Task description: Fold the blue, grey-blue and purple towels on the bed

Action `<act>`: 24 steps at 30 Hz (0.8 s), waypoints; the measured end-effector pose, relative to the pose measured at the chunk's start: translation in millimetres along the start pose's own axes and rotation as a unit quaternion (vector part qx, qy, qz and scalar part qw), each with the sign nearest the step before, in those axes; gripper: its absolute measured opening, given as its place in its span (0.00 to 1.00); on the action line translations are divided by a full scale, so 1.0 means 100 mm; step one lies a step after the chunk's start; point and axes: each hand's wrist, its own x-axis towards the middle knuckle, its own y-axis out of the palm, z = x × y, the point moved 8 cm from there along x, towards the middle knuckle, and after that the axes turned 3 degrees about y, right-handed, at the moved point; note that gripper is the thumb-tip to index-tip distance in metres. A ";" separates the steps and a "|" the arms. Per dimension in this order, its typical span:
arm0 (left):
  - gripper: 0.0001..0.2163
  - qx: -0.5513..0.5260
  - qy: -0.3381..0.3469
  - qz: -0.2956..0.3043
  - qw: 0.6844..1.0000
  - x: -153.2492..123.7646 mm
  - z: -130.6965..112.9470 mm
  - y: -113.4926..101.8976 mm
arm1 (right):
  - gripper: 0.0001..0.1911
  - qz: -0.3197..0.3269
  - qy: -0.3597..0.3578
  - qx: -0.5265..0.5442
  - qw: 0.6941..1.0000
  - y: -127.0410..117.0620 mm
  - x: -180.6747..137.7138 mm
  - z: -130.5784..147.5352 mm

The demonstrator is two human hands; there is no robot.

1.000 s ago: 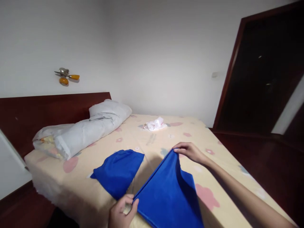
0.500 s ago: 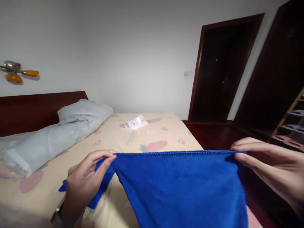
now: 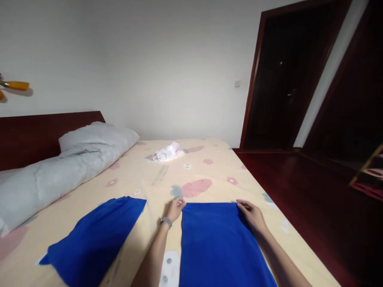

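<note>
A blue cloth (image 3: 218, 243) lies stretched out on the bed, its far edge straight and its near end running out of the frame. My left hand (image 3: 176, 208) pinches its far left corner; a grey band is on that wrist. At the far right corner, my right hand (image 3: 251, 214) has thumb and fingers closed on the edge. Left of my left arm, a second blue cloth (image 3: 92, 239) rests loosely spread on the sheet, touched by neither hand.
The bed sheet (image 3: 155, 167) is cream with printed carrots and flowers. A crumpled white plastic bag (image 3: 168, 152) sits farther back. Along the left lies a rolled grey quilt (image 3: 77, 163) before the dark headboard (image 3: 44, 135). Right of the bed are dark red floor (image 3: 275, 171) and a door (image 3: 287, 79).
Both hands have moved forward and down, bringing the held cloth from mid-air onto the bed. The second cloth now shows more fully at the left.
</note>
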 end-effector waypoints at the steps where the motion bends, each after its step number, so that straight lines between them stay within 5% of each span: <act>1: 0.08 0.009 -0.002 0.000 1.000 0.03 0.15 0.13 | 0.26 -0.002 0.001 -0.014 1.000 0.04 0.05 -0.17; 7: 0.08 0.043 0.008 -0.002 0.999 0.21 0.56 0.35 | 0.26 -0.032 0.007 -0.077 0.996 -0.03 0.25 -0.49; 15: 0.12 0.125 0.029 -0.050 0.990 0.16 0.25 0.28 | 0.26 -0.038 -0.009 -0.117 0.992 0.02 0.14 -0.30; 20: 0.13 0.194 -0.006 -0.068 0.979 -0.73 -0.15 -0.10 | 0.26 -0.050 0.017 -0.169 0.984 -0.40 -0.63 -0.12; 24: 0.23 0.294 -0.062 0.088 0.950 -1.94 -0.15 -0.06 | 0.22 0.106 0.093 -0.259 0.956 -0.62 -1.70 -0.46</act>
